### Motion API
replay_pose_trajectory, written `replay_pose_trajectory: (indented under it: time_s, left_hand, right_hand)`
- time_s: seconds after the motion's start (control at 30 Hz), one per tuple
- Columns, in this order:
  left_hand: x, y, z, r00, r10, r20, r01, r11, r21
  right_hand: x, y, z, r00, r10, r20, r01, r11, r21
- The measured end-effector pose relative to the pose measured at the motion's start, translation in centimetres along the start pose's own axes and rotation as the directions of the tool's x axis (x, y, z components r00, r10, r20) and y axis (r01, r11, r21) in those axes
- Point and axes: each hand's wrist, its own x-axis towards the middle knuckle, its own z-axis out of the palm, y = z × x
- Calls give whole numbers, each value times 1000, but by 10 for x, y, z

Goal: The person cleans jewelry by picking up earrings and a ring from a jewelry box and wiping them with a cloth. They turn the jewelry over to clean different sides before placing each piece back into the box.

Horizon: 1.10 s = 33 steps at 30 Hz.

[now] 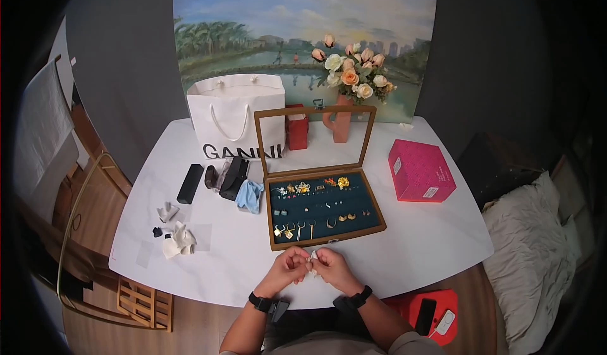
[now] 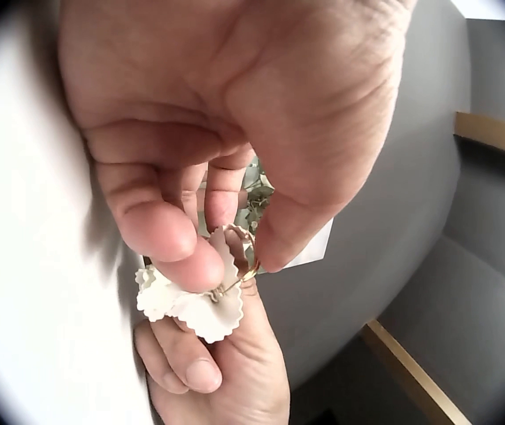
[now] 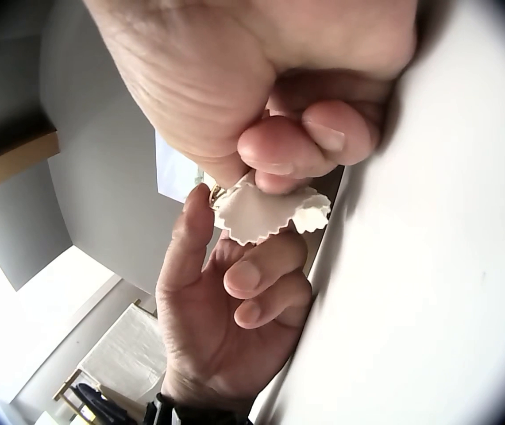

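Observation:
Both hands meet at the table's front edge, just in front of the jewelry case. A small white scalloped piece with a gold-coloured metal part is between them. My left hand pinches the metal part between thumb and fingers in the left wrist view. My right hand grips the white piece from the other side, its fingers curled. Its exact contact is partly hidden by the fingers. Inside the open case, earrings and other jewelry lie in rows on dark green lining.
White paper bag, red box and flower vase stand behind the case. To the left are a black box, blue cloth and white crumpled pieces. A pink box sits at the right.

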Motion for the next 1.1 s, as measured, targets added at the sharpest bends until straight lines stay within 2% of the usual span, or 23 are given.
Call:
replay_pose_trajectory:
  time_s: [0.23, 0.43, 0.57, 0.67, 1.1]
  left_hand:
    - [2, -2, 0, 1000, 10, -5, -11, 998, -64]
    - [2, -2, 2, 999, -19, -41, 18, 1000, -20]
    - [3, -5, 0, 999, -7, -37, 6, 1000, -16]
    - [3, -7, -1, 999, -3, -38, 3, 1000, -11]
    - [3, -8, -1, 999, 1, -39, -2, 1000, -11]
  right_hand:
    - [-1, -2, -5, 998, 22, 55, -21, 1000, -15]
    - [-1, -8, -2, 998, 43, 41, -43, 999, 14]
    - [-2, -10, -1, 999, 7, 42, -8, 1000, 29]
    - [-1, -7, -3, 998, 51, 48, -52, 998, 18]
    - [-1, -4, -4, 998, 51, 47, -51, 999, 12]
